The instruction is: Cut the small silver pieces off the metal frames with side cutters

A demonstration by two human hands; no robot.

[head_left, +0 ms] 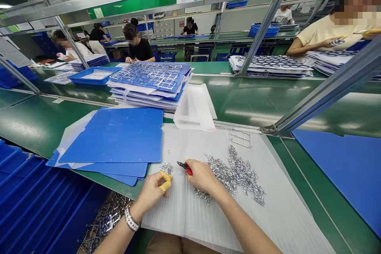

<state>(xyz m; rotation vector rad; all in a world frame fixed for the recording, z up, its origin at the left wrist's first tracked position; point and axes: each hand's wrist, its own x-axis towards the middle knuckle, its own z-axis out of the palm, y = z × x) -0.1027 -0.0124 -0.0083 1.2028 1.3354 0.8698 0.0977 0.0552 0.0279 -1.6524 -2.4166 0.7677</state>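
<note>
My right hand [203, 175] is closed around red-handled side cutters [185, 166], whose dark jaws point left. My left hand [154, 189], with yellow covers on thumb and forefinger, is closed in a pinch. Whatever lies between those fingertips is too small to make out. Just beyond them sits a small heap of shiny silver pieces [167, 168]. A much larger heap of similar silver pieces [238, 172] spreads beside and behind my right hand. Both heaps rest on a white foam sheet [190, 214]. Near its far edge lies a silver rectangular frame [240, 138] with crossbars.
Blue plastic sheets [119, 135] lie at the left, below a tall stack of sheets bearing silver frames [151, 76]. Blue bins [35, 202] and discarded frames [104, 218] are low left. A metal post [321, 91] slants at the right. Several people work across the bench.
</note>
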